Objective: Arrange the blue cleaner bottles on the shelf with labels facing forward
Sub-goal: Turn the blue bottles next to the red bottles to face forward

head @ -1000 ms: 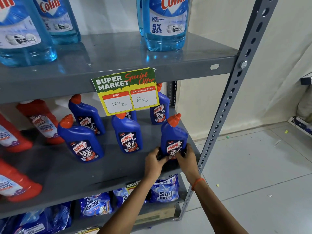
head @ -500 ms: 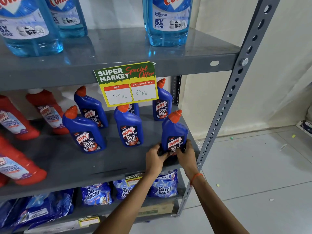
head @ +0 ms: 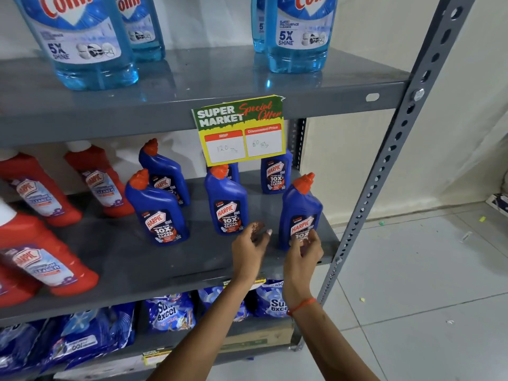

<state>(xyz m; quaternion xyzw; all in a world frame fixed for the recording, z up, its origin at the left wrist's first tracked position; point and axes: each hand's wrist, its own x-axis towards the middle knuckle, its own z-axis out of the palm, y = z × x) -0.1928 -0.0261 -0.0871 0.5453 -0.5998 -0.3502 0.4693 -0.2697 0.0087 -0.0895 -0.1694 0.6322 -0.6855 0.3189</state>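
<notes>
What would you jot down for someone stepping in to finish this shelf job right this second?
Left hand: off the bottles, fingers loosely curled, holding nothing.
Right hand: in front of the front right blue bottle; whether it touches or grips the bottle cannot be told.
Blue bottles, all upright on the middle shelf: front left, front middle, front right; behind them a back left one, a back right one and one mostly hidden by the price sign.
Done: the visible labels face forward.
Left: check the hidden bottle's label; perhaps even out the rows.
</notes>
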